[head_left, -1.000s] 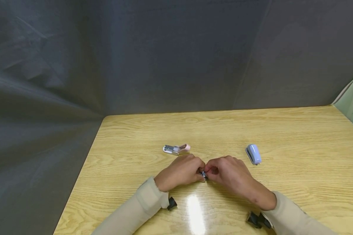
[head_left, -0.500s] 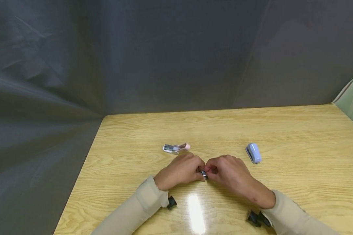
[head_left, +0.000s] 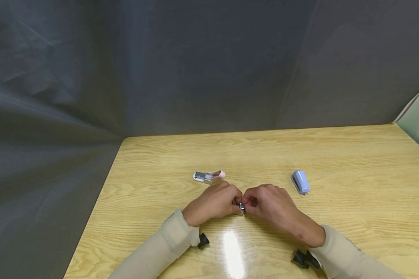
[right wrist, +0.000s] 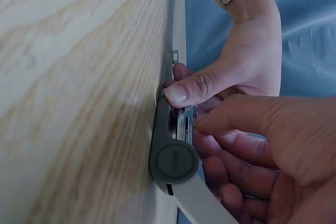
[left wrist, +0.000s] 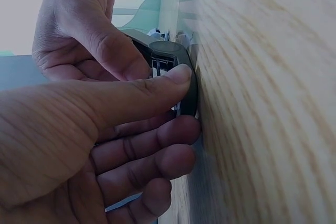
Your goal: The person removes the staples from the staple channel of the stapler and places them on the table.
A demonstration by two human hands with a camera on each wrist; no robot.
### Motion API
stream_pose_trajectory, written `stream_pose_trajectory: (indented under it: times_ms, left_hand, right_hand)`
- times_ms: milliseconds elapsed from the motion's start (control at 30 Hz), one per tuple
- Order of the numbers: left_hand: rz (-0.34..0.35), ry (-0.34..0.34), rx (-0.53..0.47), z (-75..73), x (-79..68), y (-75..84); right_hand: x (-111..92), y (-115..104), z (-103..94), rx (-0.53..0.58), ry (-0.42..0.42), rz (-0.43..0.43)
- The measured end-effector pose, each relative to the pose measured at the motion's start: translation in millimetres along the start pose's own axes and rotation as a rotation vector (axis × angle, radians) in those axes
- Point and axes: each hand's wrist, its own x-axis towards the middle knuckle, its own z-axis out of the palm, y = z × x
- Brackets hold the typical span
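Observation:
A small dark grey stapler (right wrist: 176, 161) lies opened out between the two hands, its lighter top arm (right wrist: 202, 198) swung back from the round hinge. In the head view only a bit of its metal part (head_left: 242, 207) shows between the fingertips. The left hand (head_left: 216, 202) holds the stapler's far end, thumb (left wrist: 176, 76) across the base, other fingers below. From the right, the right hand (head_left: 274, 205) pinches at the metal magazine (right wrist: 185, 124) with thumb and finger curled in. The fingers hide what lies between those tips.
Behind the left hand lies an opened pink and white stapler (head_left: 208, 177). A closed lavender stapler (head_left: 301, 182) rests beyond the right hand. All are on a wood-grain table (head_left: 153, 166) with a dark curtain (head_left: 209, 69) along its back and left.
The hands stay in nearly the same place, with only slight movement of the right fingers at the stapler. The other two staplers have not moved.

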Motion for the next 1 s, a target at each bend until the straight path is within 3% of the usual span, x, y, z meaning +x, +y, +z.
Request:
stream_pose_trajectory:
  times_ms: [1000]
  left_hand:
    - [0.003, 0.004, 0.059, 2.3, 1.0, -0.8]
  right_hand:
    - [-5.6, -3.6, -3.1, 0.001, 0.061, -0.015]
